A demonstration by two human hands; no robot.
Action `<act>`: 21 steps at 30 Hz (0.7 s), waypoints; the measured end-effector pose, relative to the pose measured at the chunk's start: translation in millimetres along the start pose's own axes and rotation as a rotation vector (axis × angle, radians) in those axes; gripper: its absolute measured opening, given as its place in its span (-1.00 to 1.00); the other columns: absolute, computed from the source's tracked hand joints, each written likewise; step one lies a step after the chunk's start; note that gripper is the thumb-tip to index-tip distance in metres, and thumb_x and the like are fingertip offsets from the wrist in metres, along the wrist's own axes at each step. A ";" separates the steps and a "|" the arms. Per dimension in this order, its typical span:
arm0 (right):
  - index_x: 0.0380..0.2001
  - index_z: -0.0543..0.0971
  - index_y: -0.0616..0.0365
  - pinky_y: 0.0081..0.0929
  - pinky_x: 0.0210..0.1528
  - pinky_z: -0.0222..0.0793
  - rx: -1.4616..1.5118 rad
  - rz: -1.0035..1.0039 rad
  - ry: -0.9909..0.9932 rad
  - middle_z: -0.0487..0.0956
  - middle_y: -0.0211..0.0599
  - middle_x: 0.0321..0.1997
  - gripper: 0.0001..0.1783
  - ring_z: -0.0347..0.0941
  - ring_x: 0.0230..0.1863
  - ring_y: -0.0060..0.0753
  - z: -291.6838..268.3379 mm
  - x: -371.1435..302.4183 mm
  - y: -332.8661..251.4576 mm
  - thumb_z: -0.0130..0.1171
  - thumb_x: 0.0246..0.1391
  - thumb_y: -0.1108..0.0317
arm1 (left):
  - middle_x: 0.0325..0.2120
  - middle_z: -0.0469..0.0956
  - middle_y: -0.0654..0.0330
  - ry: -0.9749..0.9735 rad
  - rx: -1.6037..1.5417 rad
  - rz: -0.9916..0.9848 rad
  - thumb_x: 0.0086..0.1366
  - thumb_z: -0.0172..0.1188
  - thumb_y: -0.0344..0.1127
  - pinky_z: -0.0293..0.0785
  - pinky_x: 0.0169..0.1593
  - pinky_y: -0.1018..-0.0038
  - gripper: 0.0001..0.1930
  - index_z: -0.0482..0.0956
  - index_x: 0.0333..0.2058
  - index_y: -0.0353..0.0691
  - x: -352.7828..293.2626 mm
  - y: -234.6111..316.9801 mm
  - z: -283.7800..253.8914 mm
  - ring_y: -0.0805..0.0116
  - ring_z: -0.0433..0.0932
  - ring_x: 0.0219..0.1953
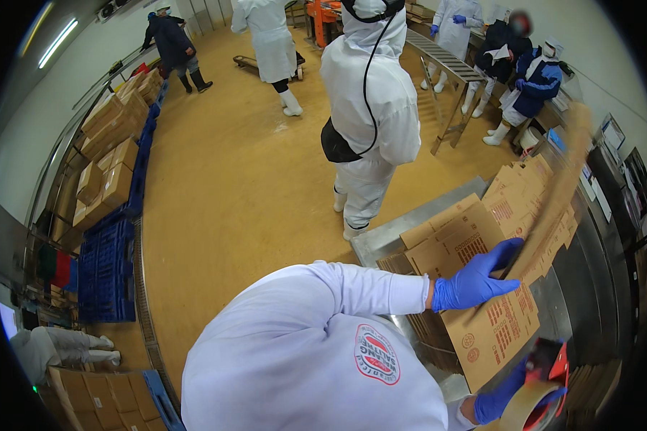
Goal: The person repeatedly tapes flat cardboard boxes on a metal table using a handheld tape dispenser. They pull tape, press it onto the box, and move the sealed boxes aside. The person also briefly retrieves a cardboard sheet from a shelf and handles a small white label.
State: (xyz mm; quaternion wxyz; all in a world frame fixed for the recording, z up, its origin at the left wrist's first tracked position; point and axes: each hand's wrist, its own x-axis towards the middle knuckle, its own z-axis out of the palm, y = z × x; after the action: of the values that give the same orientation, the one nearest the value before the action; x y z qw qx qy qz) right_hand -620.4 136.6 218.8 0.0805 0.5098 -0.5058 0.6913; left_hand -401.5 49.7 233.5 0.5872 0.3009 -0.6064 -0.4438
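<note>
My left hand (pixel 478 280), in a blue glove, is closed around the lower end of a flat cardboard box blank (pixel 557 190). The blank stands tilted, nearly edge-on, and its upper end is smeared by motion. Beneath that hand lies a pile of printed flat cardboard boxes (pixel 492 330) on a steel table (pixel 449 195). My right hand (pixel 502 396), also gloved in blue, grips a red tape dispenser (pixel 550 363) carrying a wide roll of tape (pixel 521 408). Part of the dispenser and the right fingers are hidden or blurred.
Just beyond the table stands a person in white coveralls (pixel 370 108). A roller conveyor (pixel 446 57) runs behind, with several people near it. Stacked cartons (pixel 115 176) and blue pallets (pixel 108 269) line the left side. More cardboard (pixel 593 388) stands at the lower right.
</note>
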 end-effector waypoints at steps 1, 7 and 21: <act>-0.02 0.34 0.35 -0.23 -0.01 0.38 -0.081 -0.030 -0.013 0.47 0.05 -0.11 -0.46 0.42 -0.13 -0.09 4.7 -4.3 2.5 0.07 0.20 0.06 | 0.05 0.46 -0.05 -0.078 -0.087 -0.189 0.28 0.18 -0.17 0.47 0.05 0.39 -0.38 0.20 0.22 -0.30 -7.2 -10.5 -1.8 0.23 0.51 0.06; 0.08 0.32 0.37 -0.21 -0.01 0.41 -0.775 -0.292 -0.175 0.48 0.10 -0.03 -0.41 0.45 -0.09 -0.06 33.3 -59.8 72.4 0.17 0.17 0.12 | -0.34 0.60 0.21 -0.301 -0.579 -0.953 0.35 0.09 -0.15 0.51 -0.29 0.47 -0.71 0.57 -0.22 -0.29 -83.4 -94.1 11.4 0.46 0.56 -0.33; -0.01 0.36 0.31 -0.14 -0.11 0.43 -0.858 -0.356 -0.290 0.52 0.03 -0.12 -0.43 0.48 -0.15 0.08 22.8 -108.9 124.8 0.30 0.02 0.19 | 0.39 -0.22 -0.13 -0.630 1.069 -0.149 0.14 0.09 0.32 -0.31 0.33 -0.26 0.00 0.02 0.35 -0.27 -32.3 -128.1 -118.5 -0.10 -0.32 0.44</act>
State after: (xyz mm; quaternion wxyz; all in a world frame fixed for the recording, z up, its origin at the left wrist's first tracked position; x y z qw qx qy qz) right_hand -633.5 103.5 55.4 0.3288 0.6003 -0.6562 0.3177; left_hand -301.3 2.0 95.0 0.1157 0.4492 -0.8661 -0.1864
